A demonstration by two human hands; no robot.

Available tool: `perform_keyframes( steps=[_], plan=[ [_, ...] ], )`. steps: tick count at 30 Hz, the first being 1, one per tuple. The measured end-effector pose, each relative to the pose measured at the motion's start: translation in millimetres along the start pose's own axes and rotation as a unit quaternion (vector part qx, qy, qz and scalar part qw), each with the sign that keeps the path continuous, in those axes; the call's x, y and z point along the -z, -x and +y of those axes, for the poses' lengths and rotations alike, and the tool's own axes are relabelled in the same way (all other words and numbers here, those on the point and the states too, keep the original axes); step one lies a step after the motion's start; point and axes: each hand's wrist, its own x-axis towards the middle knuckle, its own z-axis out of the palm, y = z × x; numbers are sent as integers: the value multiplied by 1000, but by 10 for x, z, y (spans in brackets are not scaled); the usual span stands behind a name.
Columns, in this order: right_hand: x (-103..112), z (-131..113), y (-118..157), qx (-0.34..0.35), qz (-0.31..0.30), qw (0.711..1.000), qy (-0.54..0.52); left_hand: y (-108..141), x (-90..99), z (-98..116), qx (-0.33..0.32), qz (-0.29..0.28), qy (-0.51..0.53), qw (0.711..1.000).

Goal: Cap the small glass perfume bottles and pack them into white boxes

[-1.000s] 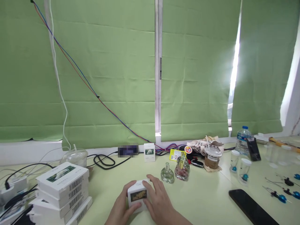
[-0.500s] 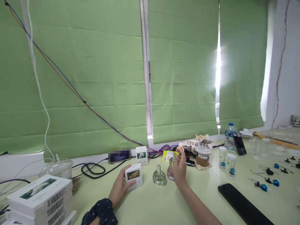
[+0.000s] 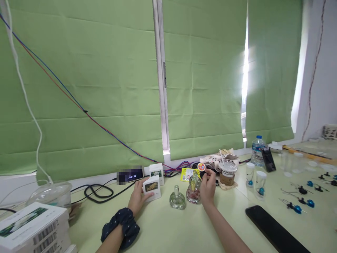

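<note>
My left hand (image 3: 138, 196), a dark dotted scrunchie (image 3: 122, 226) around its wrist, grips a small white box (image 3: 152, 189) with a yellowish flower picture. A similar white box (image 3: 157, 172) stands just behind, partly covered by it. My right hand (image 3: 207, 188) is close against the right side of a pinkish glass perfume bottle (image 3: 193, 195). Its fingers are bent but look apart, with nothing visible in them; their inner side is hidden. A greenish glass perfume bottle (image 3: 177, 198) stands upright between the hands.
Stacked white boxes (image 3: 34, 225) fill the lower left beside a plastic cup (image 3: 56, 193). At right are a drink cup (image 3: 228, 172), lidded clear vials (image 3: 260, 184), a water bottle (image 3: 258, 151), a black slab (image 3: 273, 228) and small blue-and-black parts (image 3: 297, 209). Cables (image 3: 98, 193) lie behind.
My left hand has pushed its box away from me, closer to the other box. My right hand has shifted right, uncovering more of the pinkish bottle. The view has turned slightly right.
</note>
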Motion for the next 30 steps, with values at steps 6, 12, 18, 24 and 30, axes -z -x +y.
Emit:
perform_keyframes(
  steps=[6,12,18,24,30],
  plan=[
    [20,169,-70,-67,35,997,27,-84,-78,-30,8,4,-9,1000],
    [19,282,-113,-88,56,994,37,-171,-146,-61,17,15,-17,1000],
    [67,237,-107,-16,64,996,64,-191,-215,-2,43,31,-32,998],
    [56,-30,53,156,-18,984,78,-23,-310,127,120,83,-54,988],
    [4,-170,375,302,-179,935,57,731,-93,349,140,92,-43,985]
  ],
)
